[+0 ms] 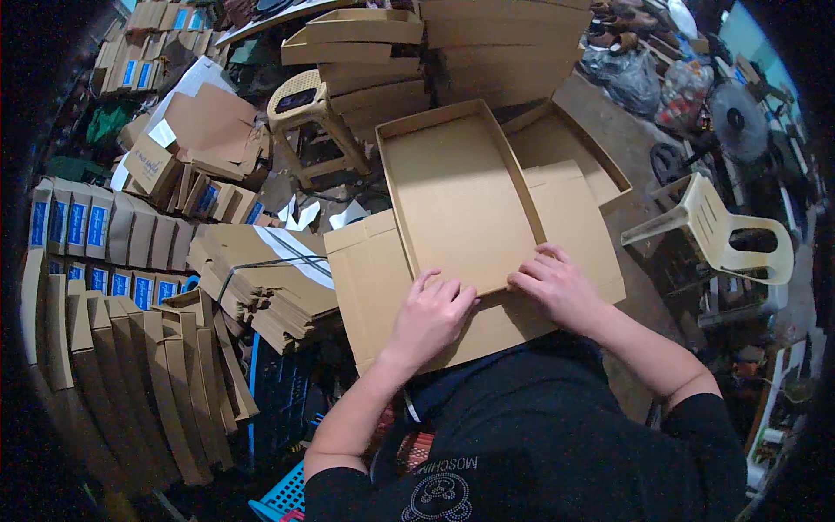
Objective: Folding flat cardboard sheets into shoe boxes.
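Observation:
A shallow brown cardboard tray (465, 191) lies in front of me, its walls standing on the far, left and right sides. Under it spreads a flat, creased cardboard sheet (365, 270), which sticks out to the left, right and near side. At the tray's near edge, my left hand (435, 315) is closed with bent fingers over the cardboard. My right hand (553, 285) grips the same edge by the near right corner, fingertips curled over it. The undersides of both grips are hidden.
Another cardboard tray (591, 157) lies just behind on the right. A strapped bundle of flat cardboard (270, 278) and stacked boxes (130, 226) fill the left. A plastic stool (313, 130) stands beyond, with a plastic chair (731, 230) tipped over at right.

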The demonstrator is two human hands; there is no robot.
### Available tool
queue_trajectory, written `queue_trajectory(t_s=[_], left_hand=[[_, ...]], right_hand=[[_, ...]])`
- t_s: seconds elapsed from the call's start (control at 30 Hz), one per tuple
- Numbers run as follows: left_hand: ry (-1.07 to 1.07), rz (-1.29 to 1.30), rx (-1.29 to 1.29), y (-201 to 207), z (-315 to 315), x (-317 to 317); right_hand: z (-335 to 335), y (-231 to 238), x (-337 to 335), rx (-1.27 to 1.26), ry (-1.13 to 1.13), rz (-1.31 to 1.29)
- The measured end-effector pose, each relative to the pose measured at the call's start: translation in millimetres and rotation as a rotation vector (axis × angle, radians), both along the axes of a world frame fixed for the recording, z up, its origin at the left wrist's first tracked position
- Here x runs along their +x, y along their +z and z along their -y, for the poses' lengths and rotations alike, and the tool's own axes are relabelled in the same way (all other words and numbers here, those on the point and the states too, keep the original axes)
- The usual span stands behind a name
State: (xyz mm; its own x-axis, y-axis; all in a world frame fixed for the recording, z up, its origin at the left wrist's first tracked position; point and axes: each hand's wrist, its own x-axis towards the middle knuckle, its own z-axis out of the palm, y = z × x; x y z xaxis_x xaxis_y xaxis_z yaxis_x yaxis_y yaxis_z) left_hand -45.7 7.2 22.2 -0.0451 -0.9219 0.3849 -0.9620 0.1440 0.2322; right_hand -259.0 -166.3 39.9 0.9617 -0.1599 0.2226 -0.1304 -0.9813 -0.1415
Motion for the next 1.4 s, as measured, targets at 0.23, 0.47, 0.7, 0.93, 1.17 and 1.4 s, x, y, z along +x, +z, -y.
queue_trajectory(t_s=[0.23, 0.47, 0.7, 0.93, 1.17, 1.4], left_hand=[[-0.060, 0.008, -0.071, -11, -1, 6], [-0.091, 0.039, -0.247, -3, 5, 16], [-0.095, 0.065, -0.217, -9, -1, 20], [-0.126, -0.245, -0.123, 14, 0, 36], [-0.244, -0.226, 0.005, 20, 0, 52], [-0.249, -0.297, 0.126, 32, -2, 51]], right_hand=[[11, -12, -8, -0.052, -0.050, 0.086], [18, -8, -8, -0.099, -0.001, 0.122], [19, 12, -5, 0.016, 0.075, 0.089], [26, 32, 1, 0.515, -0.377, 0.282], [39, 18, -1, 0.363, -0.424, 0.325], [48, 14, -10, 0.554, -0.516, 0.042]])
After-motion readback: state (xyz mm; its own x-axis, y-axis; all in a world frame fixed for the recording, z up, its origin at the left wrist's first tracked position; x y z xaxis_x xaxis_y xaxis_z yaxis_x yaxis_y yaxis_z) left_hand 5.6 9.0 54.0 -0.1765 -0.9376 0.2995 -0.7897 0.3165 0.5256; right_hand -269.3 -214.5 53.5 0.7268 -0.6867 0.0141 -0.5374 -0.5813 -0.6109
